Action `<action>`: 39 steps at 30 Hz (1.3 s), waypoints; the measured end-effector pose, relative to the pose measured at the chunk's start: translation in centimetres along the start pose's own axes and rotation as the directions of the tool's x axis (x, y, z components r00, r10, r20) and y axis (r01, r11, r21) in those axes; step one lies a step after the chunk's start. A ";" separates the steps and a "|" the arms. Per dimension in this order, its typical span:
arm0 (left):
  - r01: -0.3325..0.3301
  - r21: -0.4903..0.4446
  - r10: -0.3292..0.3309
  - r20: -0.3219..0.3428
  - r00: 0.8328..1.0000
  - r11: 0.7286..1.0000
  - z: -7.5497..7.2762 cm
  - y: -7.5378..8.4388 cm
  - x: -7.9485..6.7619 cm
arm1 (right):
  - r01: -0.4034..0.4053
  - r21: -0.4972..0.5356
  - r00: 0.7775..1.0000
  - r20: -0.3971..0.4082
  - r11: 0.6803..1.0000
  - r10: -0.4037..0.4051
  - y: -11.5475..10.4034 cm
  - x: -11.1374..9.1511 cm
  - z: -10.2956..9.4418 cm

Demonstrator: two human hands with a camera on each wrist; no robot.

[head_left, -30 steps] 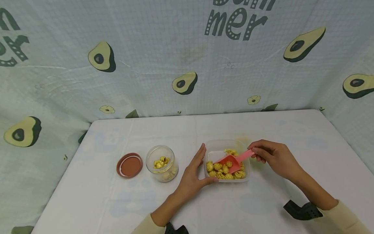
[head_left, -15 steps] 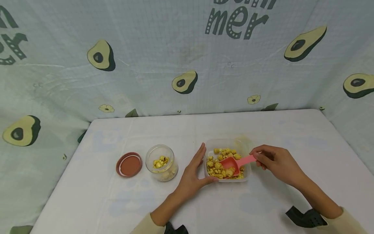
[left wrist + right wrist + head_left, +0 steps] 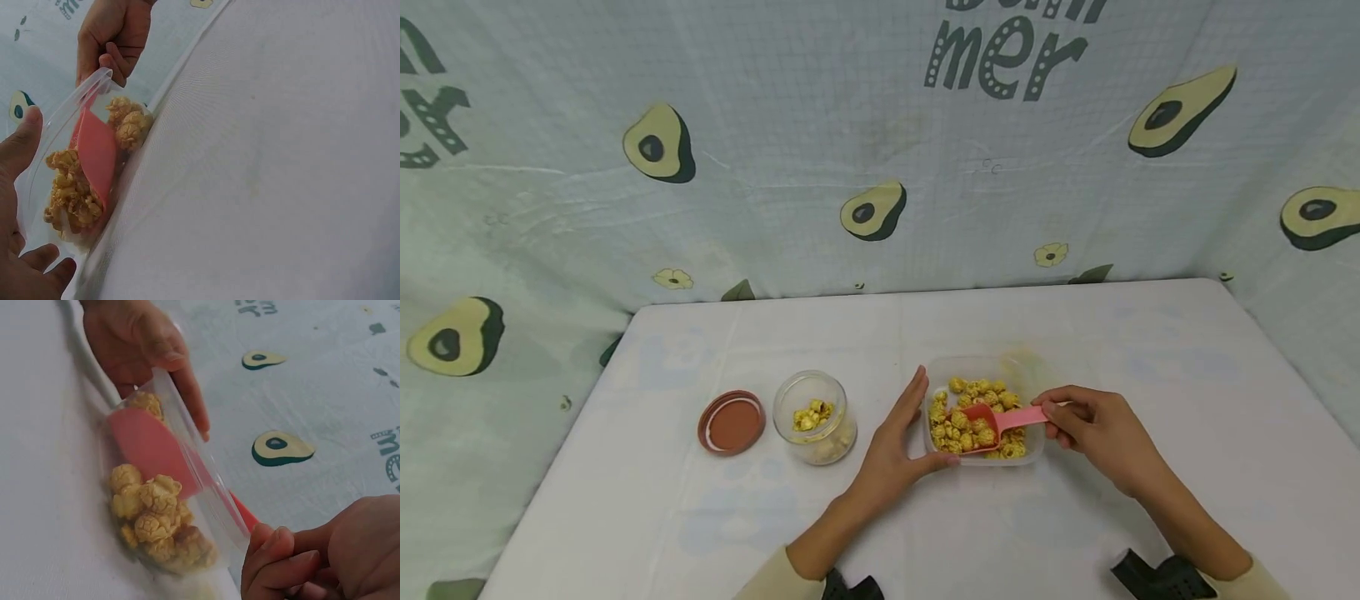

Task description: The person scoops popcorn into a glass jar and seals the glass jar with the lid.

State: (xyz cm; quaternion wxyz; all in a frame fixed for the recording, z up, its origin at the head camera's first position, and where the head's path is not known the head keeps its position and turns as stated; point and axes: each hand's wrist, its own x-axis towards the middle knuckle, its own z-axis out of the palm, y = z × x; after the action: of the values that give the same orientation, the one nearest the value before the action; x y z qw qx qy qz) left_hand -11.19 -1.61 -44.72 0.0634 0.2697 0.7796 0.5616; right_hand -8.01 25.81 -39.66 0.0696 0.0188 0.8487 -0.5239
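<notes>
My right hand [image 3: 1097, 429] pinches the handle of a pink scoop [image 3: 1021, 417]. The scoop's bowl is down among yellow popcorn [image 3: 985, 389] in a clear plastic container [image 3: 1000, 461], with some pieces lying in the bowl. Along the container's left side and front corner rests my left hand [image 3: 891, 450], fingers fairly straight, thumb against the front edge. Both wrist views show the scoop [image 3: 97, 153] tilted inside the container, popcorn [image 3: 153, 512] on either side of it. Part of the scoop's bowl is hidden by popcorn.
Left of the container stands an uncapped glass jar [image 3: 842, 442] with some popcorn in it. A brown round lid [image 3: 733, 423] lies beside the jar. A white cloth covers the table [image 3: 820, 333], and an avocado-print sheet [image 3: 760, 125] hangs behind.
The right hand has lowered and drawn the scoop leftward through the popcorn, and its handle now lies flatter. Popcorn has shifted about in the container. My left hand stays at the same corner.
</notes>
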 end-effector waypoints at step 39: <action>-0.025 -0.007 0.025 0.001 1.000 1.000 0.0 -0.2 0.0 | -0.208 0.178 0.978 0.046 0.962 0.203 -0.7 0.6 -0.7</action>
State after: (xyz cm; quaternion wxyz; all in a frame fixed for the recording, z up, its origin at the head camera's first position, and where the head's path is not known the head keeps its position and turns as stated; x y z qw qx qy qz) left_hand -11.31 -1.66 -44.93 0.0579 0.2796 0.7742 0.5649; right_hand -8.70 26.07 -38.85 0.1332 0.1060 0.7899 -0.5892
